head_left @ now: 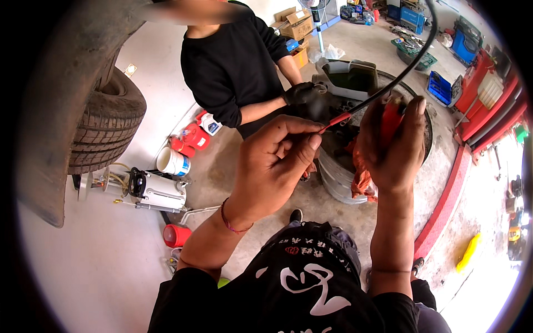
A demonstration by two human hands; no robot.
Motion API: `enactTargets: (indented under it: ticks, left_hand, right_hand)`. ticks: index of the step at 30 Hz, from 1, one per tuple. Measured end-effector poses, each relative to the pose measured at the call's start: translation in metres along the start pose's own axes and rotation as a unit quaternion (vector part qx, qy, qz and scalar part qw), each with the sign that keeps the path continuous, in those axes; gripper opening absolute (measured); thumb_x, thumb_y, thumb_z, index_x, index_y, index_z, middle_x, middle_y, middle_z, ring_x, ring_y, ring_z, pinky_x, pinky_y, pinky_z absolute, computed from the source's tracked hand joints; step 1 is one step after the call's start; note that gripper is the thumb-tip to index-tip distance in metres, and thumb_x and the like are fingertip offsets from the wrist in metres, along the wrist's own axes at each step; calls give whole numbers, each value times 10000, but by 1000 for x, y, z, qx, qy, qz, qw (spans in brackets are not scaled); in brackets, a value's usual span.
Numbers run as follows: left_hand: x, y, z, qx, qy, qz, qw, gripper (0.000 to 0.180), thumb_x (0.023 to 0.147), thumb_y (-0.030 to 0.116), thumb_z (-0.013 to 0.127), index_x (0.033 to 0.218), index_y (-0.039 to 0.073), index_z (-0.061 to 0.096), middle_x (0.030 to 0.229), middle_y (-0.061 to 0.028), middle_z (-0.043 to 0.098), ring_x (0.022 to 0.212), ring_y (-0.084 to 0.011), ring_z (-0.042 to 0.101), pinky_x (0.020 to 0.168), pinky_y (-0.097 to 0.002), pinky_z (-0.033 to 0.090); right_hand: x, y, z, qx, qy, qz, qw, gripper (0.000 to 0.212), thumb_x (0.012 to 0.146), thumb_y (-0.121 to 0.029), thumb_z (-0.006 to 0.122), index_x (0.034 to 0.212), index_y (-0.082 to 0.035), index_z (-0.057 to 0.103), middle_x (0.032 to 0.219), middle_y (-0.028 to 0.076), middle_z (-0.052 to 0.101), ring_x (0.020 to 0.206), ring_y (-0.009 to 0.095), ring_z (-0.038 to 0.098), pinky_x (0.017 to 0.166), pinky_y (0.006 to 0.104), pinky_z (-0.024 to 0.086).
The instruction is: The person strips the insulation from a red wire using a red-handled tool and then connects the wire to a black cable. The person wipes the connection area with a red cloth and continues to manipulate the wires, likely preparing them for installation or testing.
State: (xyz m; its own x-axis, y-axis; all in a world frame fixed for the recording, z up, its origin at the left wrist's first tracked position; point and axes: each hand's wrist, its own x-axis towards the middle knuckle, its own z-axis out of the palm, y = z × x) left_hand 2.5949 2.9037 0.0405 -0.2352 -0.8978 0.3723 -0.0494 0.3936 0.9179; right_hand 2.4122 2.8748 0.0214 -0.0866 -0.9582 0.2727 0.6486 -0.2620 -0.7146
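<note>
My left hand point(272, 166) is raised in the middle, thumb and forefinger pinched on the thin end of a red tip. That tip point(340, 118) ends a long black hose point(397, 81), which curves down from the upper edge. To its right, my right hand point(395, 152) is closed around an orange-red rag point(362, 176), with its thumb pointing up; its fingertips are blurred. The hose passes close by this hand; whether they touch I cannot tell. Behind both hands stands a round metal drum point(336, 180) with dark parts on top.
A co-worker point(233, 72) in black, with black gloves, stands across from me beside the drum. A grey tub point(347, 83) of dark liquid rests on the drum. A raised tyre point(108, 125) hangs at left above a silver canister point(158, 191). A red-painted curb point(444, 202) runs along the right.
</note>
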Motion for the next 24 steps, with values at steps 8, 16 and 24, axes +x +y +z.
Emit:
enactTargets:
  ticks: [8, 16, 24]
  left_hand:
    - [-2, 1, 4, -36, 26, -19, 999, 125, 943, 52, 641, 1014, -17, 565, 784, -22, 621, 670, -59, 607, 592, -197, 508]
    - [0, 4, 1, -37, 15, -18, 999, 118, 941, 64, 649, 994, -19, 585, 770, -7, 606, 631, -34, 581, 554, -185, 504]
    - [-1, 7, -2, 5, 15, 8, 1000, 106, 932, 55, 661, 1004, -7, 612, 784, 9, 604, 642, -15, 553, 562, -166, 469]
  right_hand:
    - [-23, -8, 8, -197, -74, 98, 973, 365, 1026, -361, 453, 900, -32, 547, 620, 18, 542, 479, 63, 476, 424, 212, 342]
    - [-23, -2, 10, -184, -65, 57, 979, 321, 1027, -320, 471, 907, -30, 542, 645, 5, 532, 536, 64, 497, 466, 218, 372]
    - [-23, -4, 8, -199, -73, 35, 977, 334, 1028, -329, 461, 913, -27, 549, 646, 2, 533, 536, 62, 489, 474, 213, 363]
